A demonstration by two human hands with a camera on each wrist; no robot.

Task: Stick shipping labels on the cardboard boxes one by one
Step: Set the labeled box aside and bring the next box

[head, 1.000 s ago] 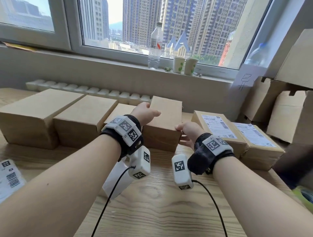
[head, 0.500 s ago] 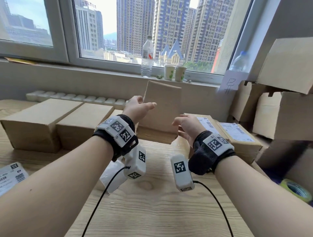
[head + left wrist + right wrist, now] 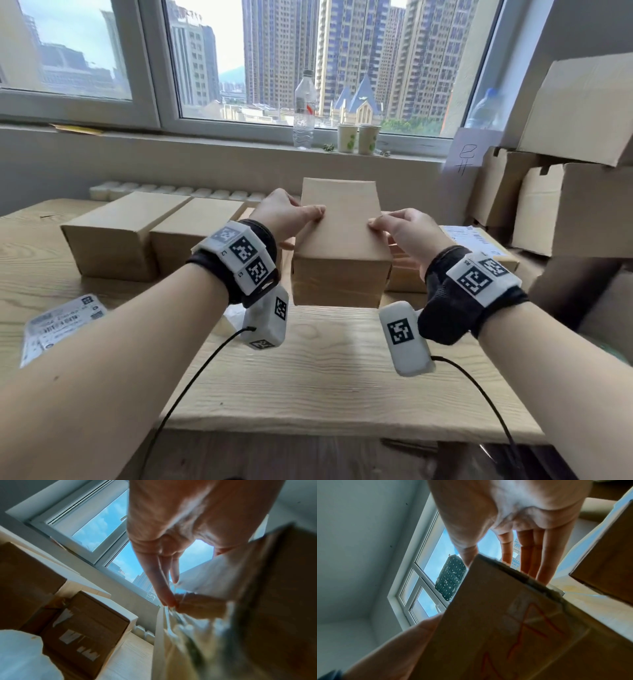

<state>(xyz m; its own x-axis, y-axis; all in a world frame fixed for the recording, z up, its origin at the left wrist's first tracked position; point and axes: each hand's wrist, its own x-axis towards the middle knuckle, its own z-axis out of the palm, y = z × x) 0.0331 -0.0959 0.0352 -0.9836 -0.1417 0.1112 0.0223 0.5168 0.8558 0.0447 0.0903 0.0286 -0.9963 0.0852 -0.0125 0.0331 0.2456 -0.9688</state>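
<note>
Both hands held one plain cardboard box (image 3: 342,240) above the worktop (image 3: 308,377), midway along its far edge: left hand (image 3: 284,216) and right hand (image 3: 404,233) gripped opposite sides, fingers hidden behind it. The left wrist view was blurred.

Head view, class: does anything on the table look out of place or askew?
One shipping label lies loose and skewed near the wooden table's left edge, stuck on no box. Otherwise nothing stands out.
</note>
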